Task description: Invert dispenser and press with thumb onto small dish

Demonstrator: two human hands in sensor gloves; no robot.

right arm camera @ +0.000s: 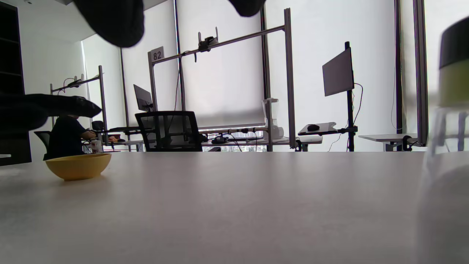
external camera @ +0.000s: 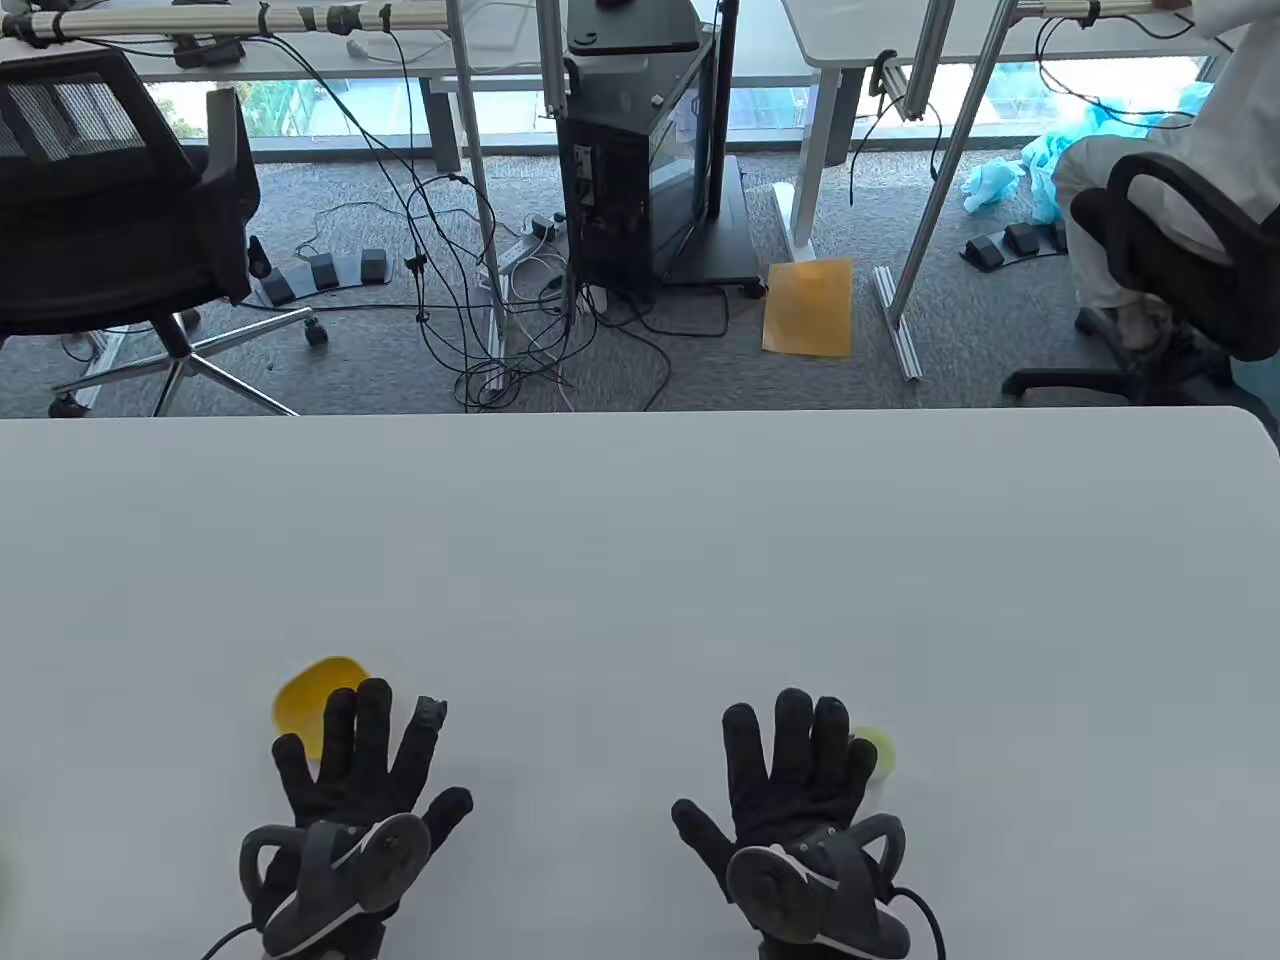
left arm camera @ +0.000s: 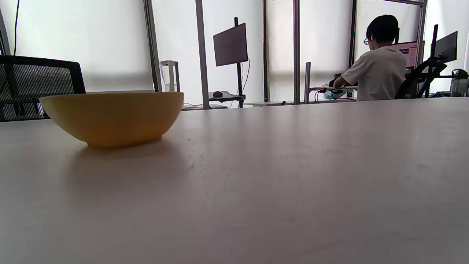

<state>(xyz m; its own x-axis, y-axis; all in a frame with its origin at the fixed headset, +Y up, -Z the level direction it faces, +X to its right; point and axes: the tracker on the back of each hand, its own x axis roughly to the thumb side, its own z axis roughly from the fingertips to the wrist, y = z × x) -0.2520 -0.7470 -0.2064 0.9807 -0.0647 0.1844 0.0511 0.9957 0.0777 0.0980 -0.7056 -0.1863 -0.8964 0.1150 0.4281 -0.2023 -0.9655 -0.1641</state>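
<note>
Room: office floor with metal-framed desks, monitors on stands, cables and a black mesh chair (external camera: 110, 190) beyond the far edge of the white table (external camera: 640, 560); a seated person in a white shirt (left arm camera: 381, 69) works at another desk.
Surface: the table is pale and plain, and both hands lie near its front edge.
Small dish: a yellow bowl-shaped dish (external camera: 305, 695) sits on the table at the left, just beyond and partly under the fingertips of the left hand; the left wrist view shows it standing upright on its base.
Dispenser: a clear-bodied container with a yellow-green band and a dark cap (right arm camera: 452, 110) stands upright at the right, blurred and very close in the right wrist view; from above only a yellow-green patch shows past the outer fingers of the right hand.
Left hand: the left hand (external camera: 350, 790) lies palm down, fingers spread and straight, gripping nothing.
Right hand: the right hand (external camera: 800, 790) is likewise flat with fingers splayed, holding nothing; whether its outer fingers touch the dispenser I cannot tell.
Step in hand: seemingly the very start, since the dispenser is upright and untouched and well apart from the dish.
Next move: probably the right hand wraps around the dispenser body, lifts it, carries it over the dish and turns it nozzle-down, leaving the thumb free to press.
</note>
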